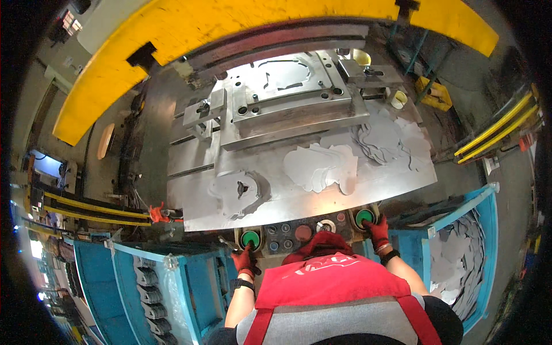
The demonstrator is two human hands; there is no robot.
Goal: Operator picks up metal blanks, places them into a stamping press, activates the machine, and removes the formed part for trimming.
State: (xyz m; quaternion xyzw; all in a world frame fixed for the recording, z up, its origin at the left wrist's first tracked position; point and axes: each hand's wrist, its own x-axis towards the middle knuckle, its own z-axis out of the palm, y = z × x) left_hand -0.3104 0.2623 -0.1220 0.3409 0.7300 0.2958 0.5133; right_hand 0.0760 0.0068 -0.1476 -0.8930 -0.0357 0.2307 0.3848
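My left hand (245,262), in a red and black glove, reaches to the left green push button (250,238) with a digit stretched onto it. My right hand (378,233), gloved alike, has a digit at the right green push button (364,217). Neither hand shows anything held; the other fingers are partly hidden. Between them lies a control panel (282,237) with a red button and small knobs. Beyond it, on the steel press table (230,217), a metal die (287,118) carries a flat cut sheet (284,75).
Flat grey metal pieces (322,165) lie stacked on the table, with more at left (233,192) and right (391,141). A yellow press beam (259,29) arches overhead. Blue bins stand at left (129,287) and right (486,259), both holding metal pieces.
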